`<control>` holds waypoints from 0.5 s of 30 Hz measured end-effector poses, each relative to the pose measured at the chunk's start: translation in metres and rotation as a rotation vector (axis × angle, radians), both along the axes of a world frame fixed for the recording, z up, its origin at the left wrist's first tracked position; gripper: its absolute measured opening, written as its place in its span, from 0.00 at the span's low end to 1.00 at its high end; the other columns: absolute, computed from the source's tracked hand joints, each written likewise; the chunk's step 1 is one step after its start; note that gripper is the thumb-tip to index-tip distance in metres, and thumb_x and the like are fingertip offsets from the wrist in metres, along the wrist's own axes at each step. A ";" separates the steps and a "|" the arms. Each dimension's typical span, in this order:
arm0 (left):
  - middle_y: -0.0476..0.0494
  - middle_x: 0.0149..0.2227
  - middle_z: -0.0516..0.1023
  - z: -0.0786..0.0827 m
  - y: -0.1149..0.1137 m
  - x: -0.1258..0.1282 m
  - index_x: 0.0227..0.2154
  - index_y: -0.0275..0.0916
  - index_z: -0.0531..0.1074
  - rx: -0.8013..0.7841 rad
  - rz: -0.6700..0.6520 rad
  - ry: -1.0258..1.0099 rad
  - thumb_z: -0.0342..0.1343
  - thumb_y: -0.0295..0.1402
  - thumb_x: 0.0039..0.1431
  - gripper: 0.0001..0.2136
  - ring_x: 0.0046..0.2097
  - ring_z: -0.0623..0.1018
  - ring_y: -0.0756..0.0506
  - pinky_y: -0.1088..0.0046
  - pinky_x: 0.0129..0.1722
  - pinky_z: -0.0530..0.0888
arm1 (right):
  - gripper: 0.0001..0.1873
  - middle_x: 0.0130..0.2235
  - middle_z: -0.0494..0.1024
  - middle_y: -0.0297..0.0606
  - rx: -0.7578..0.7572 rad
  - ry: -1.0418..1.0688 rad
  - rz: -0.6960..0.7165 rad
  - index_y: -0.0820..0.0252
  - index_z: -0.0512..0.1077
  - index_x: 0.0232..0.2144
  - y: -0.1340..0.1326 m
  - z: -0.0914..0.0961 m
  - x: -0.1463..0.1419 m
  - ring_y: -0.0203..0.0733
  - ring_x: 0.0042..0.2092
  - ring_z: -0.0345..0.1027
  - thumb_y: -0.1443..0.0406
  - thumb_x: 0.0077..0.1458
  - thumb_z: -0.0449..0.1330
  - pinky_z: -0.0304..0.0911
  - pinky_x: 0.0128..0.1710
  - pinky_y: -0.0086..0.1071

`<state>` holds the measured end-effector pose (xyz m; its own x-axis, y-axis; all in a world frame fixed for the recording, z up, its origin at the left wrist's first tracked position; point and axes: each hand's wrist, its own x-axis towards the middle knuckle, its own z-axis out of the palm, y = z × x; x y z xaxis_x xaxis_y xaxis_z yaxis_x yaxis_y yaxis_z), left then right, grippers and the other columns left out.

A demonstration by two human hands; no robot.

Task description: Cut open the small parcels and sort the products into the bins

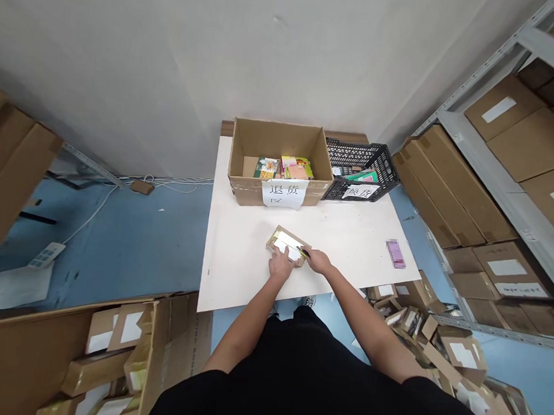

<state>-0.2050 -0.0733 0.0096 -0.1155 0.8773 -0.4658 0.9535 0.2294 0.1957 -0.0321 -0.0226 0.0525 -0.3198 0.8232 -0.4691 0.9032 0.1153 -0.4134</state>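
A labelled box of colourful packs and a black crate stand side by side at the far edge of the white table. Shelves of cartons rise at right. Small parcels litter the blue floor.

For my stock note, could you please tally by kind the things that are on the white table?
Open cardboard box: 1
Black plastic crate: 1
Small parcel: 1
Purple item: 1
Total: 4
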 end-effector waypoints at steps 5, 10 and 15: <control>0.26 0.77 0.47 0.002 0.008 0.004 0.76 0.43 0.50 -0.063 0.010 0.002 0.46 0.58 0.68 0.40 0.65 0.68 0.25 0.53 0.57 0.74 | 0.25 0.50 0.84 0.39 -0.053 -0.078 0.061 0.44 0.73 0.61 0.017 -0.007 0.006 0.51 0.52 0.77 0.66 0.63 0.63 0.66 0.48 0.33; 0.28 0.76 0.48 0.002 0.006 0.006 0.75 0.46 0.54 -0.039 0.051 0.001 0.46 0.58 0.68 0.38 0.63 0.69 0.26 0.52 0.55 0.75 | 0.30 0.43 0.84 0.40 -0.083 -0.135 0.125 0.43 0.75 0.59 0.016 -0.001 0.026 0.52 0.49 0.78 0.71 0.57 0.65 0.66 0.46 0.35; 0.28 0.76 0.50 0.002 0.008 0.005 0.73 0.48 0.57 -0.018 0.080 -0.002 0.50 0.59 0.67 0.37 0.62 0.71 0.27 0.53 0.52 0.77 | 0.34 0.38 0.84 0.41 -0.091 -0.245 0.159 0.45 0.76 0.57 0.016 0.010 0.022 0.56 0.47 0.80 0.75 0.49 0.67 0.68 0.45 0.38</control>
